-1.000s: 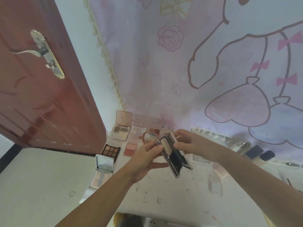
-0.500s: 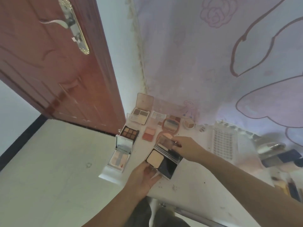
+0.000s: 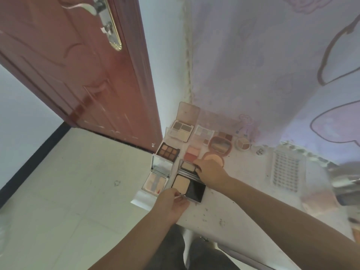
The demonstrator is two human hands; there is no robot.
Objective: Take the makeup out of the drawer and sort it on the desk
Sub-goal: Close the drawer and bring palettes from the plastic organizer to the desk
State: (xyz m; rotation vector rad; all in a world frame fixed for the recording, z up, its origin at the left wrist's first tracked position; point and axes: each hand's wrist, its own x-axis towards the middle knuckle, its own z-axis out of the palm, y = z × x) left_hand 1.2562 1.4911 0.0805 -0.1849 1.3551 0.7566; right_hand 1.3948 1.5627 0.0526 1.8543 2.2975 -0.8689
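Worktop: white, speckled worktop (image 3: pixel 233 207) in a corner, against a pastel cartoon-print curtain (image 3: pixel 272 75).
Room: red-brown wooden door (image 3: pixel 78 65), pale tiled floor (image 3: pixel 68 191).
Compact: open black powder compact (image 3: pixel 188 187) lies on the worktop beside other open palettes.
Left hand (image 3: pixel 172 204): pinches its near edge.
Right hand (image 3: pixel 211 172): fingers curled on its lid.

- Two hands: left hand (image 3: pixel 171 203), right hand (image 3: pixel 211 172), both at the black compact (image 3: pixel 188 187).
- About ten open makeup cases (blur hides some) beyond and beside that compact.
- One lash tray (image 3: pixel 285 172), to its right.
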